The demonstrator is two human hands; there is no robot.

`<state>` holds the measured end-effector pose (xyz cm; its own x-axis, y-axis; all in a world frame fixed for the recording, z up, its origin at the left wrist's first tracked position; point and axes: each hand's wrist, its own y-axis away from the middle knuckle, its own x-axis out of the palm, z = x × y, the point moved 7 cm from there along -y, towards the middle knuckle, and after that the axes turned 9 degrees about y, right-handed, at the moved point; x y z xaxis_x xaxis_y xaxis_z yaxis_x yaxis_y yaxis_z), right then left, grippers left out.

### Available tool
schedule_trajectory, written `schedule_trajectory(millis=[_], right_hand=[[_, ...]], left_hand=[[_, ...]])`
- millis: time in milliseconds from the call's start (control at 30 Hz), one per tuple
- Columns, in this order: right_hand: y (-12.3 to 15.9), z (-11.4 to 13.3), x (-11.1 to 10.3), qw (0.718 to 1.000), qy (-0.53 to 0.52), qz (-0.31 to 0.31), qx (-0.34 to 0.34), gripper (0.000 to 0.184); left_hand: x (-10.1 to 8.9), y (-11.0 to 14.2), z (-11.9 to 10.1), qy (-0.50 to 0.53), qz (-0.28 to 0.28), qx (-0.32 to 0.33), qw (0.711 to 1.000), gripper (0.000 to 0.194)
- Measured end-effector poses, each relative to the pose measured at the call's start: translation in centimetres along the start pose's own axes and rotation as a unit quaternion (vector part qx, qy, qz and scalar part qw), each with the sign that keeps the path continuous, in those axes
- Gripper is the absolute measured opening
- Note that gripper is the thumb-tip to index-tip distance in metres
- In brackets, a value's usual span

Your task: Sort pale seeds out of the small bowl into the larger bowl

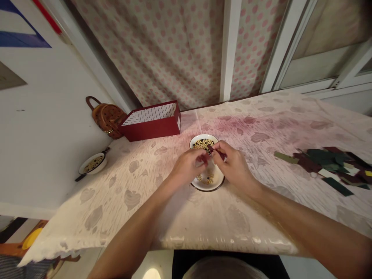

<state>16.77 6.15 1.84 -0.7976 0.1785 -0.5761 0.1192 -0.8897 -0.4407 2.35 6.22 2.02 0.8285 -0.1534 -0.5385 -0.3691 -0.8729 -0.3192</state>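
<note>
Over two white bowls, my hands come together. My right hand (234,161) is closed in a pinch on a small dark red piece (210,148), whose material I cannot make out. Close beside it, my left hand (188,164) has its fingers curled together; what they hold, if anything, is hidden. The far bowl (192,140) contains a mix of yellow and black beans (200,144). Below my hands, the near bowl (207,190) has a few yellow beans (209,179) at its bottom. My hands partly cover both bowls.
A dark red open box (151,130) and a brown backpack (107,116) stand at the back left. Against the left wall sits another bowl (100,167) of beans. Flat dark red, green and white pieces (331,164) lie piled at right on the patterned tablecloth (232,221).
</note>
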Motion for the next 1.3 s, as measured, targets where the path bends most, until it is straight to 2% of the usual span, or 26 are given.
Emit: schedule_trajectory(millis=[67, 200, 333, 533, 700, 800, 933, 1067, 1200, 1300], right_hand=[[0.0, 0.0, -0.1, 1.0, 0.004, -0.003, 0.004, 0.009], [0.0, 0.0, -0.1, 1.0, 0.0, -0.002, 0.008, 0.009], [0.0, 0.1, 0.0, 1.0, -0.005, -0.001, 0.003, 0.009], [0.0, 0.1, -0.1, 1.0, -0.005, -0.005, 0.001, 0.009], [0.0, 0.1, -0.2, 1.0, -0.004, -0.006, 0.012, 0.009], [0.1, 0.1, -0.2, 1.0, -0.008, -0.004, 0.012, 0.009], [0.0, 0.2, -0.2, 1.0, -0.02, -0.006, 0.007, 0.008], [0.1, 0.8, -0.3, 1.0, -0.026, 0.003, -0.009, 0.009], [0.2, 1.2, 0.0, 0.999, -0.035, 0.028, -0.021, 0.009], [0.3, 1.3, 0.1, 0.998, -0.039, 0.034, -0.029, 0.008]], left_hand=[[1.0, 0.2, -0.4, -0.067, 0.038, 0.033, 0.996, 0.017], [2.1, 0.2, -0.6, -0.152, 0.074, 0.078, 0.983, 0.02], [2.3, 0.0, -0.8, -0.154, 0.088, 0.076, 0.981, 0.024], [2.9, -0.2, -0.8, -0.202, 0.116, 0.061, 0.971, 0.018], [2.8, -0.1, -0.7, -0.211, 0.102, 0.067, 0.97, 0.019], [2.1, 0.0, -0.8, -0.154, 0.067, 0.064, 0.984, 0.02], [0.6, 0.1, -0.1, 0.029, 0.025, 0.008, 0.999, 0.024], [-0.9, -0.1, 1.1, 0.228, -0.028, -0.059, 0.971, 0.023], [-1.8, -0.3, 1.9, 0.299, -0.072, -0.083, 0.948, 0.027], [-1.6, -0.3, 2.0, 0.338, -0.07, -0.085, 0.935, 0.03]])
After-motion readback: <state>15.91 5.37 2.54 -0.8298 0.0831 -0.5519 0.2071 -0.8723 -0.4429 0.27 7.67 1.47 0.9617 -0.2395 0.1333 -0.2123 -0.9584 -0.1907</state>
